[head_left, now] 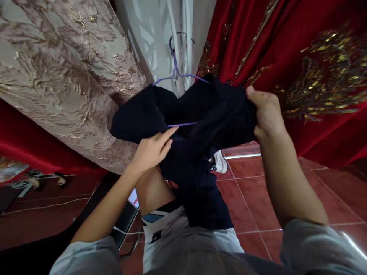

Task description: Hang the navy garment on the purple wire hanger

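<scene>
- Two bare hands work on one dark navy garment (197, 152), which is draped over a purple wire hanger (175, 74) in front of the person's chest and hangs down past the lap.
- Left hand (151, 151) lies against the front of the garment, just below the hanger's lower bar (182, 124); its fingers (169, 134) are stretched out and close together, the tips touching the cloth beside the bar, not clenched on anything that can be seen.
- Right hand (265, 112) is raised at the garment's right shoulder, its fingers clamped on a bunched edge of the dark cloth, thumb on top.
- Hanger's hook rises above the garment, in front of a pale wall (149, 34); whether it rests on anything cannot be told.
- Left of the garment hangs a beige brocade fabric (63, 72) with a metallic leaf pattern; right of it hangs red velvet cloth (301, 76) with gold sequin embroidery (323, 80).
- Below, the floor (258, 191) is red tile, with a white shoe (220, 162) showing just beside the hanging cloth.
- Person wears a grey short-sleeved top and light shorts (172, 233).
- White cable (43, 206) runs across the floor at the left.
- No brand, label or writing can be read anywhere on the garment or fabrics.
</scene>
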The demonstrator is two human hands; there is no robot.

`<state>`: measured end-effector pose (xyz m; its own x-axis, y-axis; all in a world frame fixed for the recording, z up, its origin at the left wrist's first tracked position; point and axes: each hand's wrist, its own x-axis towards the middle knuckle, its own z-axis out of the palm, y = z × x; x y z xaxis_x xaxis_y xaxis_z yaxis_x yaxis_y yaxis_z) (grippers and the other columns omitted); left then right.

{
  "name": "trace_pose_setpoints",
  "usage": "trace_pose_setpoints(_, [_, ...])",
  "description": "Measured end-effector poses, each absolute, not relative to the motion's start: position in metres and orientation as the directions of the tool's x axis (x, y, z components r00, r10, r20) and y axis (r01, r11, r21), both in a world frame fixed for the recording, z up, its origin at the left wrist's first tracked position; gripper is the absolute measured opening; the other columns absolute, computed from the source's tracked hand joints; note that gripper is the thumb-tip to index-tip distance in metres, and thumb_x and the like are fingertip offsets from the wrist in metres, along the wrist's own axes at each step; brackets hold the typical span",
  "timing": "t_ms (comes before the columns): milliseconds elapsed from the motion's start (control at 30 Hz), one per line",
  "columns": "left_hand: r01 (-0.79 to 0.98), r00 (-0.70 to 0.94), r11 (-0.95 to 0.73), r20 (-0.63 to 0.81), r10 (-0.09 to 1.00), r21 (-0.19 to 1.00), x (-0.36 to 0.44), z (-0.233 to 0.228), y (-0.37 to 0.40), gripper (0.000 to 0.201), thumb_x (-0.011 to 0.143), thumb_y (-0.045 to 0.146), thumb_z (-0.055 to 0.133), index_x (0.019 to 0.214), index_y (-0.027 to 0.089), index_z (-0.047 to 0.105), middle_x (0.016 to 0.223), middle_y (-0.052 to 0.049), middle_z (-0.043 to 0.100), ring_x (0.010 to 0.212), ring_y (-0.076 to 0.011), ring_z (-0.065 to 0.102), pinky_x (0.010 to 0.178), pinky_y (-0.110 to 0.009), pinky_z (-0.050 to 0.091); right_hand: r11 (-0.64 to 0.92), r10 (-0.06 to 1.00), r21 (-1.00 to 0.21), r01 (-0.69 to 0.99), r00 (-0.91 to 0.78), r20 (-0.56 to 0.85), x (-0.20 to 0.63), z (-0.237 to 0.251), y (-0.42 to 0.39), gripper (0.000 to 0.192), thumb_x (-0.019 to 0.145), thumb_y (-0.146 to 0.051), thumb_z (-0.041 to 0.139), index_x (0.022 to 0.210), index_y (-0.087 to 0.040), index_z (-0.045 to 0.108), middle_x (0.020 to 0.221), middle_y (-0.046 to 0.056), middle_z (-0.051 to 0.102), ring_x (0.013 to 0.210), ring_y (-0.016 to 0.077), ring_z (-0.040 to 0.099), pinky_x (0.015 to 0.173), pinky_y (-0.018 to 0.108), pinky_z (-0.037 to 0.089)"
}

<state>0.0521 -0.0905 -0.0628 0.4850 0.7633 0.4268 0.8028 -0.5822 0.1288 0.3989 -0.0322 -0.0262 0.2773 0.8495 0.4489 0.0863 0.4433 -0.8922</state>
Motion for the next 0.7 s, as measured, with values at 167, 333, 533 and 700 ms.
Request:
trace_pose_setpoints(167, [0.710, 0.288, -0.498, 0.441, 0.850, 0.498, 0.070, -0.102, -0.098, 0.036, 0.107, 0.040, 0.050, 0.140, 0.031, 0.062, 0.119, -0.010, 0.074, 0.099, -0.0284, 0.073, 0.090, -0.047, 0.059, 0.466, 0.753, -0.880, 0.092, 0.481, 0.449, 0.396, -0.061, -0.058, 0.021, 0.088, -0.040, 0.070, 0.081, -0.023, 0.059, 0.078, 0.007, 0.063, 0.072, 0.0188, 0.062, 0.070, 0.034, 0.049])
trace_pose_setpoints(333, [0.516, -0.017, -0.387, 0.461, 0.887, 0.764, 0.103, -0.134, -0.119, 0.035, 0.106, 0.044, 0.049, 0.139, 0.034, 0.056, 0.116, -0.009, 0.070, 0.096, -0.0268, 0.069, 0.084, -0.047, 0.059, 0.432, 0.432, -0.831, 0.349, 0.729, 0.531, 0.342, -0.115, -0.108, 0.025, 0.089, -0.040, 0.071, 0.104, -0.024, 0.060, 0.114, 0.009, 0.066, 0.106, 0.0226, 0.067, 0.090, 0.036, 0.053])
trace_pose_setpoints(533, [0.117, -0.225, -0.374, 0.391, 0.893, 0.920, 0.145, -0.145, -0.149, 0.054, 0.100, 0.046, 0.062, 0.146, 0.036, 0.034, 0.112, -0.006, 0.063, 0.079, -0.0161, 0.065, 0.074, -0.036, 0.061, 0.043, 0.999, -0.993, -0.113, 0.034, 0.039, 0.262, -0.176, -0.139, 0.046, 0.098, -0.064, 0.055, 0.084, -0.020, 0.059, 0.068, 0.001, 0.061, 0.064, 0.0158, 0.058, 0.063, 0.028, 0.046])
trace_pose_setpoints(700, [-0.111, -0.280, -0.476, 0.432, 0.857, 0.873, 0.144, -0.137, -0.158, 0.061, 0.095, 0.033, 0.076, 0.144, 0.030, 0.040, 0.099, -0.002, 0.068, 0.078, -0.0123, 0.069, 0.075, -0.025, 0.059, 0.079, 0.996, -0.969, -0.235, 0.061, 0.067, 0.253, -0.164, -0.129, 0.041, 0.093, -0.055, 0.065, 0.074, -0.019, 0.059, 0.063, -0.002, 0.056, 0.057, 0.0098, 0.050, 0.059, 0.024, 0.040])
